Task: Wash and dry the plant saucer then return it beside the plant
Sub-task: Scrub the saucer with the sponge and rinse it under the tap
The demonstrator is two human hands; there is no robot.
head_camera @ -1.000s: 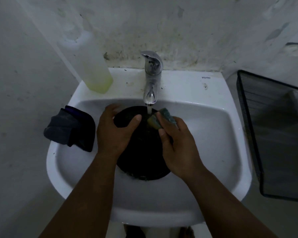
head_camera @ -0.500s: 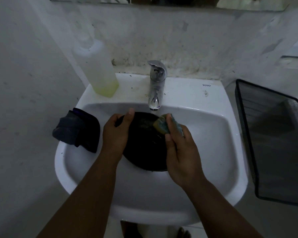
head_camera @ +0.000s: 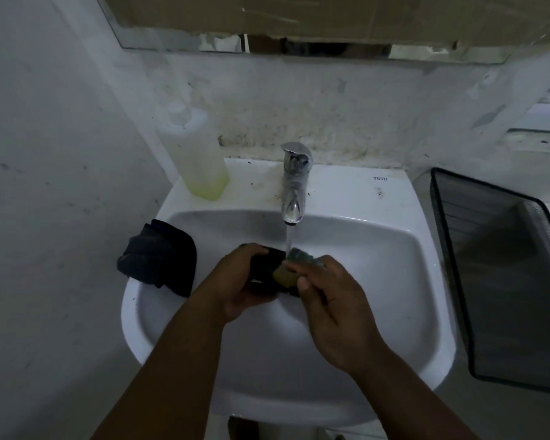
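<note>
While water runs again, hands grip the now-tilted saucer (head_camera: 264, 265) and sponge (head_camera: 291, 268).

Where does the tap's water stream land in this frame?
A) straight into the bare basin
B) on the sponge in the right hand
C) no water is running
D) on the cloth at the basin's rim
B: the stream from the tap meets the sponge gripped by the right hand against the saucer.

Two bare forearms, bare hands (head_camera: 299, 290), no sleeves.
</note>
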